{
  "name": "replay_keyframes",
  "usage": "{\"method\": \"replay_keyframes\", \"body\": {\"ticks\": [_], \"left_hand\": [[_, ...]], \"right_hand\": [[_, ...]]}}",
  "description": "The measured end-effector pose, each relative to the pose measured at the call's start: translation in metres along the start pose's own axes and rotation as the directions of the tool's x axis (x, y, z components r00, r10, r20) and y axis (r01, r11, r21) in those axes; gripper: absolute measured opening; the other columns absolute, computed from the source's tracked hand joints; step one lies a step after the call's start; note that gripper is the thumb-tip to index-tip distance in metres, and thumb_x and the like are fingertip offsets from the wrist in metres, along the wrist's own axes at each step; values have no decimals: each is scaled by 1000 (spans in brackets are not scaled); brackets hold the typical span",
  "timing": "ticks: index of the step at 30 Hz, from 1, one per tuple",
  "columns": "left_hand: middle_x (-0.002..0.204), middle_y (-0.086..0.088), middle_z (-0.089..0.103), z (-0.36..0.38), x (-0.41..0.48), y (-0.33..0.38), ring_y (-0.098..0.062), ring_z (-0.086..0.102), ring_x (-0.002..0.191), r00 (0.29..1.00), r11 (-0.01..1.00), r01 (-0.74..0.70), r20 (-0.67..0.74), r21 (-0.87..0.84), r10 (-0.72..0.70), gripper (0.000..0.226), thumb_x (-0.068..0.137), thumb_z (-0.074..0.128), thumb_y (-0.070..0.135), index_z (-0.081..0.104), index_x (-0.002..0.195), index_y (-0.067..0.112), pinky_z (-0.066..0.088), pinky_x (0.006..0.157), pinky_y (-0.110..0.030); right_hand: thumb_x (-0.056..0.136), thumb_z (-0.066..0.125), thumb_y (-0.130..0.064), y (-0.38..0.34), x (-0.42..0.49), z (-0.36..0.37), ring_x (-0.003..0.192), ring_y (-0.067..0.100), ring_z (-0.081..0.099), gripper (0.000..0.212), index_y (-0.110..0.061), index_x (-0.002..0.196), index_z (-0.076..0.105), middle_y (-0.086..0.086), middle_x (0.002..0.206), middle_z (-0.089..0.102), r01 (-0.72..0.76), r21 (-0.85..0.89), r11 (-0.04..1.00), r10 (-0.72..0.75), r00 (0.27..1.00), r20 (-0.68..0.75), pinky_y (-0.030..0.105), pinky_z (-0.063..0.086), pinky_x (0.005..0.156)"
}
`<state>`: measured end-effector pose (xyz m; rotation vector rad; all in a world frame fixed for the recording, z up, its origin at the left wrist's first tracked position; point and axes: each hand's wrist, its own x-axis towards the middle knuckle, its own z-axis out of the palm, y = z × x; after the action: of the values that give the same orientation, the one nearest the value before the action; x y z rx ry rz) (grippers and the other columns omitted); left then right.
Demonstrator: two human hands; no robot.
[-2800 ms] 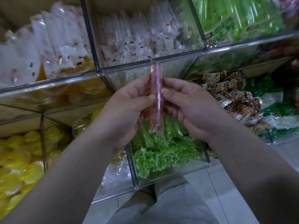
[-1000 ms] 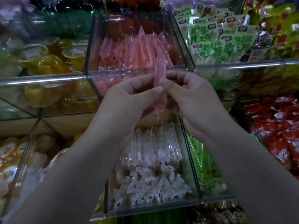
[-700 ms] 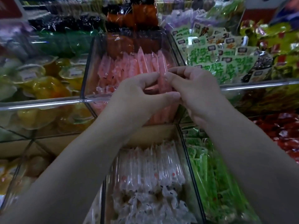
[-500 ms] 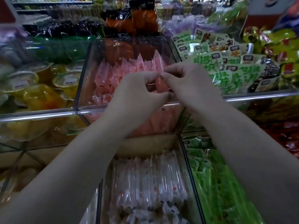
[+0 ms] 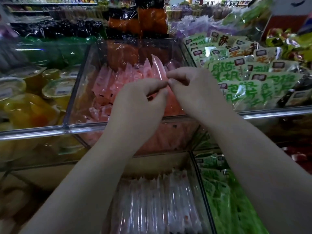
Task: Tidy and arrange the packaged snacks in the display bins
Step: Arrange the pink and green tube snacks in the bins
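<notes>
The fingers (image 5: pixel 159 84) of the left hand (image 5: pixel 140 100) and the right hand (image 5: pixel 191 89) are narrowed to a pinch, their tips meeting on a pink stick packet (image 5: pixel 158 69), which both hands hold from either side. The remaining fingers of each hand are curled in. The packet stands nearly upright, leaning slightly, with its pointed top above the fingertips and its lower part hidden behind the hands.

It stands inside a clear bin (image 5: pixel 76 93), toward the bin's right side, next to the other pink packets (image 5: pixel 108 85) that lean in a row in the same bin. Both forearms reach over the bin's front rim.

Left of the clear bin are yellow jelly cups (image 5: pixel 27 107). Right of it lie green-printed pouches (image 5: pixel 244 78). Behind it stand orange and black bags (image 5: pixel 138 19). In front of it and lower down is a row of clear-wrapped white sticks (image 5: pixel 152 201), blurred, with green packets (image 5: pixel 228 203) to their right.
</notes>
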<state>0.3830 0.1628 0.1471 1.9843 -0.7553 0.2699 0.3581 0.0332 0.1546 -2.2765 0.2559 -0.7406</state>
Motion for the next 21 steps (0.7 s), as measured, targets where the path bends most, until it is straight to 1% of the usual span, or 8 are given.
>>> {"method": "replay_keyframes", "body": {"ticks": [2, 3, 5, 7, 9, 12, 17, 21], "left_hand": [[64, 29, 60, -4, 1, 0, 17, 55, 63, 995, 988, 101, 23, -121, -99, 22, 96, 56, 23, 71, 108, 35, 37, 61, 3], [65, 27, 62, -5, 2, 1, 14, 55, 63, 989, 975, 145, 41, -168, -140, 21, 97, 55, 26, 70, 104, 39, 40, 64, 2], [84, 26, 68, -8, 5, -1, 10, 61, 81, 976, 948, 217, 79, -235, -204, 21, 98, 53, 30, 68, 108, 40, 47, 83, -10], [99, 25, 69, -9, 7, -5, 9, 61, 99, 966, 921, 258, 100, -293, -239, 25, 99, 52, 32, 66, 119, 35, 46, 96, -22], [117, 20, 66, -9, 7, -7, 5, 57, 113, 965, 907, 261, 105, -329, -239, 29, 98, 51, 32, 64, 124, 32, 43, 105, -30], [125, 15, 64, -12, 0, -7, 2, 56, 118, 973, 899, 227, 41, -375, -229, 33, 100, 48, 29, 63, 128, 26, 42, 108, -33], [132, 8, 61, -23, -27, 4, -2, 57, 119, 954, 734, 277, 88, -619, -286, 34, 105, 38, 21, 55, 134, 18, 44, 106, -28], [133, 8, 61, -30, -50, 20, -1, 57, 119, 961, 689, 256, 102, -679, -256, 34, 105, 36, 23, 55, 133, 20, 45, 103, -25]], "right_hand": [[96, 55, -23, 1, -2, -2, 79, -14, 58, 22, -23, 110, 72, -22, 87, 65, -28, 82, 996, 27, 1000, 11, 3, 43, 70], [97, 54, -24, 1, -3, -4, 73, -21, 54, 22, -23, 112, 71, -27, 81, 59, -35, 115, 993, 34, 999, 12, -1, 40, 67], [98, 54, -24, 1, -6, -6, 72, -25, 51, 23, -22, 114, 70, -30, 79, 54, -44, 151, 988, 42, 999, 17, -3, 39, 69], [98, 54, -24, 0, -9, -8, 83, -18, 56, 24, -21, 117, 68, -25, 89, 61, -55, 174, 983, 51, 998, 29, 1, 43, 76], [98, 54, -26, 0, -13, -9, 101, -6, 60, 28, -21, 122, 66, -16, 108, 67, -88, 221, 971, 86, 996, 19, 15, 47, 94], [89, 54, -40, -1, -23, -10, 117, 6, 59, 40, -23, 124, 64, -7, 124, 65, -136, 345, 929, 150, 989, -15, 37, 46, 105], [82, 48, -50, -8, -53, -17, 120, 5, 56, 51, -25, 125, 61, -9, 126, 64, -138, 417, 898, 160, 987, -19, 38, 44, 107], [82, 47, -56, -19, -78, -25, 123, 6, 54, 58, -24, 129, 59, -8, 130, 62, -135, 464, 876, 150, 989, 3, 39, 41, 110]]}}
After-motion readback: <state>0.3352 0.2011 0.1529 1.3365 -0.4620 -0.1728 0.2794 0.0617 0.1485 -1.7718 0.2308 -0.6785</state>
